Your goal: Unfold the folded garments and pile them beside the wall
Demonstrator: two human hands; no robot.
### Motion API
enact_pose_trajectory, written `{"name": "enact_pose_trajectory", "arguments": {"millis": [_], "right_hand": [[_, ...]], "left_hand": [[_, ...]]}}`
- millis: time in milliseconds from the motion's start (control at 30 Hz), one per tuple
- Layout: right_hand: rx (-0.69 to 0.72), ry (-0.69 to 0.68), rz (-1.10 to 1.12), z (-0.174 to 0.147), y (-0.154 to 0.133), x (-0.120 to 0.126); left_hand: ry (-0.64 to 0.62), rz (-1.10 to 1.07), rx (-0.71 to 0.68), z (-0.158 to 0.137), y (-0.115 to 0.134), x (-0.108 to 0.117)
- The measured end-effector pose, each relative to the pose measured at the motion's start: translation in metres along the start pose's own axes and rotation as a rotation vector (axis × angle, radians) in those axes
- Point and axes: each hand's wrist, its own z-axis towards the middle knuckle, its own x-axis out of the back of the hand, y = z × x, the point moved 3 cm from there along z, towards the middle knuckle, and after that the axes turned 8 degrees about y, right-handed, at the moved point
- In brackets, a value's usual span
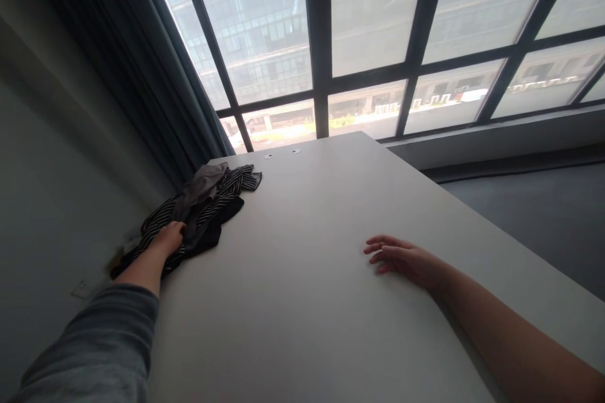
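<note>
At the left edge of the table lies a heap of clothes: a grey garment [204, 184] on top, a black-and-white striped garment [236, 180] and a black garment [208, 240] beneath and around it. My left hand [169, 238] reaches into the near side of the heap, its fingers closed on the lower part of the grey garment; the fingertips are partly hidden in the cloth. On the right, my right hand [401, 259] is just over the white tabletop [293, 277], fingers apart and loosely bent, holding nothing.
Two small round fittings [295, 151] sit in the tabletop near its far edge. A dark curtain [189, 88] hangs beside the wall at the left. Behind the table stands a large dark-framed window [321, 31], and grey floor [534, 208] shows at the right.
</note>
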Motion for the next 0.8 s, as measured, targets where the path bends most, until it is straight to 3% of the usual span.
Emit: {"name": "enact_pose_trajectory", "arguments": {"millis": [133, 333, 433, 567, 667, 800], "right_hand": [[-0.007, 0.021, -0.004, 0.002, 0.001, 0.0], [0.0, 0.047, -0.067, 0.004, 0.004, 0.001], [0.117, 0.13, -0.208, 0.011, 0.005, 0.005], [0.372, 0.193, -0.647, 0.022, 0.004, -0.001], [0.522, 0.179, -0.976, 0.03, 0.005, -0.02], [0.567, 0.143, -1.268, 0.038, 0.011, -0.044]], "left_hand": [[-0.017, -0.007, -0.002, -0.027, -0.01, -0.033], [0.063, -0.009, 0.029, -0.061, -0.008, -0.04], [0.193, -0.007, 0.072, -0.093, 0.002, -0.04], [0.276, -0.033, 0.068, -0.125, 0.025, -0.04], [0.152, -0.059, 0.023, -0.129, 0.055, -0.039], [-0.113, -0.122, -0.08, -0.125, 0.119, -0.044]]}}
